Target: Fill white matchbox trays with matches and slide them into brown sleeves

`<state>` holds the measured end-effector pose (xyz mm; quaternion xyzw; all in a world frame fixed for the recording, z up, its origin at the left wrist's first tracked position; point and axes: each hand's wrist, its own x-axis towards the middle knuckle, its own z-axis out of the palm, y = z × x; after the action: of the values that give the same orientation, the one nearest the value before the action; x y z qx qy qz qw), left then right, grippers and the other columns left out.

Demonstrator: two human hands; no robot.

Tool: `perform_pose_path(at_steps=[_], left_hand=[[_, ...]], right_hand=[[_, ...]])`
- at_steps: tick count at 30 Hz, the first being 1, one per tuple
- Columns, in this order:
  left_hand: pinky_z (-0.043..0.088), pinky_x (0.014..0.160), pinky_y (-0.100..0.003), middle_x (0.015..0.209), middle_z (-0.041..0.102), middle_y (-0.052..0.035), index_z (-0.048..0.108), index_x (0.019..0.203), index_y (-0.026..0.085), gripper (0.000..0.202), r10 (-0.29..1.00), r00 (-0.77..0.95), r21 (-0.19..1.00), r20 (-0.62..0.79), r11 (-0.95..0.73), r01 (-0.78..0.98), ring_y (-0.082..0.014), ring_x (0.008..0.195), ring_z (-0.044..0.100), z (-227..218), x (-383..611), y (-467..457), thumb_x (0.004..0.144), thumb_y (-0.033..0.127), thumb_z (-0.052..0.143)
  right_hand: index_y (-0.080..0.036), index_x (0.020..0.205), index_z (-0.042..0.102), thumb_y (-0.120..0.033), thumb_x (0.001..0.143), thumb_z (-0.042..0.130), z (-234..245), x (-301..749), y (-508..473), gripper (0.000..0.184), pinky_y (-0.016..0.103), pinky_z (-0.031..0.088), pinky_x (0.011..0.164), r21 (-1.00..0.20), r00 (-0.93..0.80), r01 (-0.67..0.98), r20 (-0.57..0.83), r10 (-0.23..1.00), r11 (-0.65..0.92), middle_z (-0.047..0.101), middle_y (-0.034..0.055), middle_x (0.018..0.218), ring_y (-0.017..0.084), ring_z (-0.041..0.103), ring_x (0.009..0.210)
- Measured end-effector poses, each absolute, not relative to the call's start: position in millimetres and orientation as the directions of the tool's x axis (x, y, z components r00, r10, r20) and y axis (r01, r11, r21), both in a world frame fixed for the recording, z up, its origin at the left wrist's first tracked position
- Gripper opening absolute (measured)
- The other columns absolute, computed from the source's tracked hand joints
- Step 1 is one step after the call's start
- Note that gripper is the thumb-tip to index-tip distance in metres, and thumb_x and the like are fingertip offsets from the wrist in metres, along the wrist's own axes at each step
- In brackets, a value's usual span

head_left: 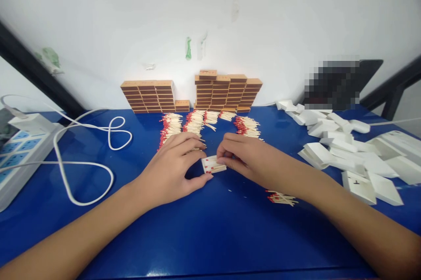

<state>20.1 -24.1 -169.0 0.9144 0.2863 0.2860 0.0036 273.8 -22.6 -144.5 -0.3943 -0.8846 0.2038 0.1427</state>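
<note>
Left hand [179, 161] clasps the matchbox tray [212, 158]!
Thumb and forefinger bracket it, seemingly for steadiness; right hand [242, 156] curls over matches [217, 168], its grip I can't tell.

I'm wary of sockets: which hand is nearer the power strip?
Left. The left hand is at the left end of the match tray, right of the power strip; the right hand is farther, at its right end.

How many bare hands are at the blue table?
2: the left hand at the left end of the small white rectangular tray, the right hand at its right end.
</note>
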Motion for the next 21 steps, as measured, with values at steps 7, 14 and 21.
perform_pose_path(at_steps=[7, 14, 21], left_hand=[[0.056, 0.111, -0.051, 0.121, 0.077, -0.0097, 0.076, 0.111, 0.021, 0.023, 0.534, 0.679, 0.17, 0.503, -0.832, 0.528, -0.031, 0.128, 0.066, -168.1, 20.6, -24.5, 0.094, 0.035, 0.079], [0.055, 0.111, -0.051, 0.123, 0.077, -0.01, 0.076, 0.112, 0.019, 0.024, 0.539, 0.68, 0.167, 0.498, -0.828, 0.534, -0.0311, 0.128, 0.065, -170.4, 20.4, -23.1, 0.094, 0.035, 0.079], [0.056, 0.109, -0.05, 0.121, 0.077, -0.0099, 0.075, 0.11, 0.02, 0.022, 0.535, 0.684, 0.169, 0.496, -0.832, 0.528, -0.0301, 0.125, 0.066, -170.8, 20.8, -23.2, 0.095, 0.036, 0.078]], right_hand=[[-0.022, 0.095, 0.067, -0.033, 0.107, 0.057, -135.8, 281.6, -19.4, 0.019, 0.033, 0.044, 0.069, -0.428, -0.618, 0.686, 0.085, 0.782, 0.588, 0.071, 0.0053, 0.098, 0.018, 0.062, 0.079], [-0.025, 0.094, 0.065, -0.037, 0.107, 0.055, -131.5, 287.5, -23.1, 0.021, 0.033, 0.042, 0.067, -0.458, -0.625, 0.712, -0.066, 0.778, 0.532, 0.074, 0.0025, 0.095, 0.019, 0.064, 0.078], [-0.023, 0.092, 0.064, -0.033, 0.108, 0.054, -137.7, 277.8, -25.1, 0.021, 0.034, 0.044, 0.073, -0.52, -0.646, 0.664, -0.038, 0.762, 0.537, 0.074, 0.0033, 0.095, 0.02, 0.065, 0.083]])
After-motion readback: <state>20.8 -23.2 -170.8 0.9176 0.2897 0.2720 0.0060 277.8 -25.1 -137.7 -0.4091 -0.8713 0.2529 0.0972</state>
